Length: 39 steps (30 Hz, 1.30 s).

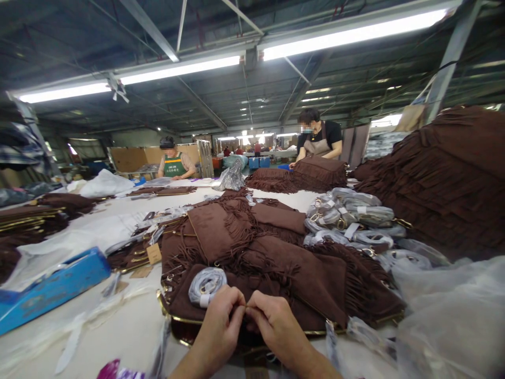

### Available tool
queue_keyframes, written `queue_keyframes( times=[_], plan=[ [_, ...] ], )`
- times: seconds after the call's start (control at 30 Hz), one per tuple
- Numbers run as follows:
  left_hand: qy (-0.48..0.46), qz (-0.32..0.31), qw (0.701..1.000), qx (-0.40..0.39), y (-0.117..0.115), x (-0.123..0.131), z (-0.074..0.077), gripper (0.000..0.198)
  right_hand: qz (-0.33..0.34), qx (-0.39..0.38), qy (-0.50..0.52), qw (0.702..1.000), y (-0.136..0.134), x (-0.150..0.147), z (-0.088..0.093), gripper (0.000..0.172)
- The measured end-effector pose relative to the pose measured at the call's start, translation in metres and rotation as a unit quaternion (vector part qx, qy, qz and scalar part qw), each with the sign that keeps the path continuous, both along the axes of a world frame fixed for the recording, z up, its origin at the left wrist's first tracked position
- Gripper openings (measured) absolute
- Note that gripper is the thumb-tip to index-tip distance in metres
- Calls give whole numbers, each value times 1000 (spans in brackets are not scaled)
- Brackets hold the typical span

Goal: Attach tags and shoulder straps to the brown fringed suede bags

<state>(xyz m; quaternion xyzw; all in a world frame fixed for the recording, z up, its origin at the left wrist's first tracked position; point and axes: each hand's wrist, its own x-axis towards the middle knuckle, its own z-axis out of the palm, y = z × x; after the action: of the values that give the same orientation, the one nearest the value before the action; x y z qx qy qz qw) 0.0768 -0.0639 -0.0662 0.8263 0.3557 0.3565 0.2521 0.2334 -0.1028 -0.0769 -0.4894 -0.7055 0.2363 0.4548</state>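
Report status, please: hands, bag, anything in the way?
Both shut: left hand and right hand pinch one spot on brown fringed bag. Bag lies flat. Beside left hand, wrapped strap bundle, not blocking.

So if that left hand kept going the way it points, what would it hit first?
Probably the right hand: the left hand pinches fingertip to fingertip with it over the brown fringed bag.

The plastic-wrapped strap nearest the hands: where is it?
Head view, lower centre-left: the plastic-wrapped strap lies on the brown fringed bag, just above the left hand.
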Motion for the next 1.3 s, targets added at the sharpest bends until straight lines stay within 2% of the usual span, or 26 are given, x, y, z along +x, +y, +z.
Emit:
queue_keyframes(
  times=[0.1, 0.2, 0.23, 0.3, 0.33, 0.4, 0.47, 0.57, 0.67, 0.8, 0.97, 1.07, 1.17, 1.3],
  plan=[
    [7, 3, 1000, 4, -1, 2, -1, 17, 8, -12, 11, 1000, 2, 0, -1, 23],
    [-10, -7, 1000, 13, 5, -3, 10, 17, 14, -36, 49, 998, 3, 4, 7, 23],
    [-26, 0, 999, 26, 9, -7, 14, 15, 5, -23, 49, 999, 2, 6, 11, 22],
    [-76, 52, 995, 41, 23, -20, 22, 12, -22, 33, 12, 999, 0, 11, 19, 15],
    [-105, 89, 990, 28, 31, -27, 23, 13, -34, 63, -24, 997, -1, 13, 21, 12],
    [-146, 143, 978, -36, 46, -41, 22, 23, -44, 80, -100, 991, -4, 16, 24, 20],
    [-158, 152, 969, -114, 58, -51, 17, 28, -32, 51, -162, 985, -6, 16, 23, 25],
    [-168, 142, 956, -193, 67, -58, 7, 30, 6, 26, -233, 972, -8, 13, 18, 19],
    [-211, 147, 926, -275, 79, -63, 0, 27, 19, 36, -263, 964, -7, 10, 11, 17],
    [-302, 160, 866, -365, 100, -78, -5, 10, 9, 38, -272, 962, -6, 10, 7, 17],
    [-394, 162, 799, -425, 113, -94, -9, 21, 8, 34, -276, 960, -7, 10, 5, 16],
    [-420, 157, 778, -440, 116, -97, -11, 16, 11, 38, -269, 962, -6, 11, 4, 16],
    [-415, 152, 782, -439, 119, -98, -10, 13, 18, 40, -270, 962, -5, 11, 4, 15],
    [-359, 137, 827, -411, 115, -95, -8, 17, 24, 35, -272, 961, -5, 11, 5, 16]
  ],
)
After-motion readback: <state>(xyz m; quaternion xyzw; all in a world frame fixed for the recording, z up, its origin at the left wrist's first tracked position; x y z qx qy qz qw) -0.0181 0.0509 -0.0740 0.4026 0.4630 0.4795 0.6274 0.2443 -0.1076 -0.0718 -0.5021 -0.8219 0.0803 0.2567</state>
